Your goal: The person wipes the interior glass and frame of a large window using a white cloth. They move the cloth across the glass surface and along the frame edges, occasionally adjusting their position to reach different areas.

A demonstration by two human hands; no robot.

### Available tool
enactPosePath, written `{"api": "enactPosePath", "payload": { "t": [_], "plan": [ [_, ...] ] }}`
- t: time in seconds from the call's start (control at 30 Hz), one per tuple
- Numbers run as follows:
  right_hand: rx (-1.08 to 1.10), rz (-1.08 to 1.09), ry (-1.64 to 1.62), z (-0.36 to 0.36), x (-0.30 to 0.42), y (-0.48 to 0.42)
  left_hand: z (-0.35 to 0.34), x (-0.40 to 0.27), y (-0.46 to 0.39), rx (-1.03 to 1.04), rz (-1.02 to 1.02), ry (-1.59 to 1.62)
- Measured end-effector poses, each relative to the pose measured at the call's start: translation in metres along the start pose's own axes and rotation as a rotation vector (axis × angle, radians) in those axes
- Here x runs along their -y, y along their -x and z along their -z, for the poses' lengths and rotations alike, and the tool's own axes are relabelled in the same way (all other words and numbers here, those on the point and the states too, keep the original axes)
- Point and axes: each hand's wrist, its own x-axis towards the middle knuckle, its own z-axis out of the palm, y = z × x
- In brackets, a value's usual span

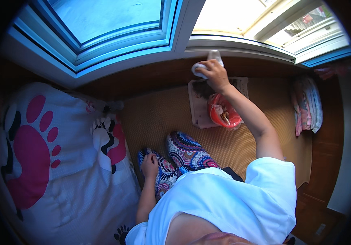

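My right hand (214,74) reaches forward over a red bin and holds a white cloth or wad of tissue (214,55). The cloth's upper end lies against the white window frame (180,55), where its lower rail meets the brown wooden ledge (160,73). Motion blurs the cloth a little, and my fingers hide part of it. Resting on my left knee, in patterned trousers (190,150), is my left hand (149,165), with nothing in it.
Below my right forearm stands the red bin (213,113), lined with a plastic bag and holding scraps, on a pale printed sheet or box (198,118). Paw-print bedding (71,174) lies left on the woven mat (154,113). Folded fabrics (307,105) are stacked at right.
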Motion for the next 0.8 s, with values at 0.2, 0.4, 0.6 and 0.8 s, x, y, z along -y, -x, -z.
{"api": "enactPosePath", "payload": {
  "t": [0.2, 0.4, 0.6, 0.8],
  "plan": [
    [-0.610, -0.759, -0.114, 0.060, -0.116, 0.008, -0.001, 0.002, 0.000, -0.001, -0.028, -0.023],
    [-0.195, -1.151, -0.233, -0.001, -0.166, -0.015, 0.000, 0.001, 0.005, 0.017, -0.033, -0.070],
    [-0.010, -0.591, -0.151, 0.035, -0.065, 0.043, -0.006, 0.009, 0.014, 0.010, -0.053, -0.087],
    [0.151, -0.754, -0.380, 0.065, -0.034, 0.127, -0.022, 0.009, -0.016, 0.274, 0.221, 0.297]
  ]
}}
